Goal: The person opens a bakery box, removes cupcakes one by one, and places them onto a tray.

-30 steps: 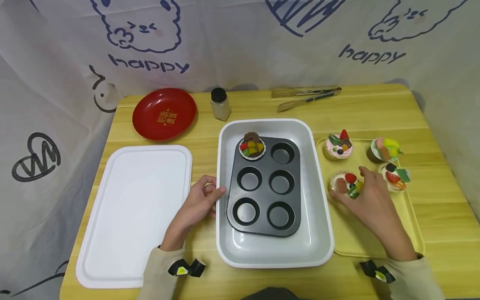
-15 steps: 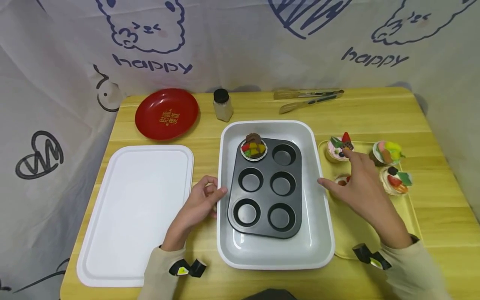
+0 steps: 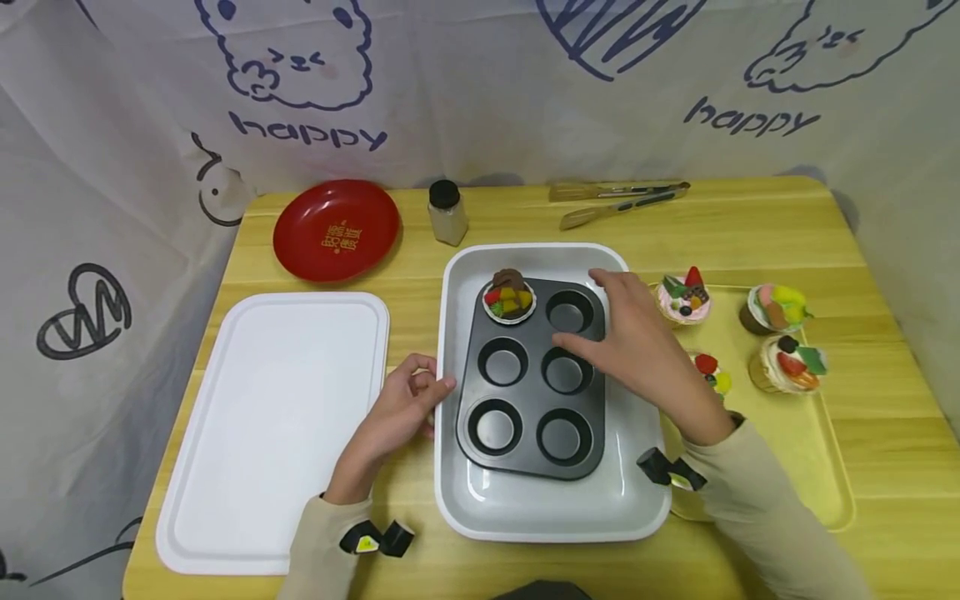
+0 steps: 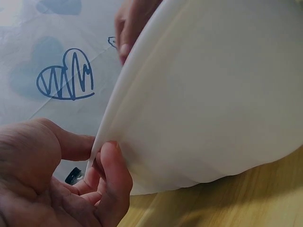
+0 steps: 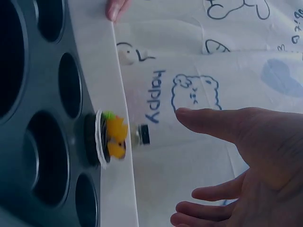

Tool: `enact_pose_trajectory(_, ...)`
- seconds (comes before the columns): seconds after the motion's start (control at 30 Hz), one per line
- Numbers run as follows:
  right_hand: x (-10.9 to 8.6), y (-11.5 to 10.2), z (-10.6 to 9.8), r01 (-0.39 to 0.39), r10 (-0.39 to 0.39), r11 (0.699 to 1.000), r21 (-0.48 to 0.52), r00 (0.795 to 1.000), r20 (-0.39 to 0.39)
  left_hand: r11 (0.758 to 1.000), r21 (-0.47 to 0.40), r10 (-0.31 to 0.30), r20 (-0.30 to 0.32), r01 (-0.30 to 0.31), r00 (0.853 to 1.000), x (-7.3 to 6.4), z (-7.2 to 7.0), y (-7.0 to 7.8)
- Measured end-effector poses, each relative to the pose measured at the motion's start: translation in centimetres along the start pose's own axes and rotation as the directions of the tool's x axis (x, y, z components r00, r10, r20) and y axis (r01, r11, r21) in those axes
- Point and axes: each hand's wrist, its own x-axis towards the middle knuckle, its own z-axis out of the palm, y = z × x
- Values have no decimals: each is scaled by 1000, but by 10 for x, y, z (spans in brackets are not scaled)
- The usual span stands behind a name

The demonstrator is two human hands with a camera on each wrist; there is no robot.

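Note:
In the head view my left hand (image 3: 401,404) grips the left rim of a deep white tray (image 3: 540,507). The left wrist view shows its thumb and fingers (image 4: 116,165) pinching that rim. A dark muffin tin (image 3: 532,333) lies inside the tray. One cupcake (image 3: 510,302) with a brown swirl and fruit pieces sits in its far-left cup. Over the tin's right side hovers my right hand (image 3: 645,354), thumb and fingers spread, holding nothing. The right wrist view confirms the gap between thumb (image 5: 208,125) and fingers. Its wrist partly hides a fruit-topped cupcake (image 3: 708,367).
On the right, a yellow tray (image 3: 772,475) bears several cupcakes, including a pink-creamed one (image 3: 684,300). A white lid-like tray (image 3: 285,433) lies on the left. Behind are a red plate (image 3: 336,231), a black-capped jar (image 3: 447,215) and tongs (image 3: 618,200).
My right hand has left the fruit-topped cupcake on the yellow tray and moved left, with nothing in it, over the muffin tin. My left hand has stayed on the white tray's rim.

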Motion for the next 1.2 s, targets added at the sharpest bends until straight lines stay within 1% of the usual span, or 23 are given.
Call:
enact_pose_trajectory(0.1,13,-10,6,24,-24,1000,3,1000,17,1000,-6,0,1,0,1000,0,0,0)
enact_pose_trajectory(0.3,37,-23,18,28,-29,1000,15,998,50,1000,0,2,4,-2,1000,-1,-1,0)
enact_pose_trajectory(0.53,63,-28,34,24,-27,998,52,997,72,1000,9,-1,17,1,1000,1,-1,0)
enact_pose_trajectory(0.67,75,-27,46,16,-21,998,56,996,86,1000,9,-2,21,1,1000,1,0,0)
enact_pose_trajectory(0.93,86,-20,67,5,-10,999,42,993,115,1000,9,-3,19,3,1000,0,-2,1)
enact_pose_trajectory(1.2,89,-15,76,-8,7,1000,9,990,138,1000,11,0,20,0,1000,-2,-3,3)
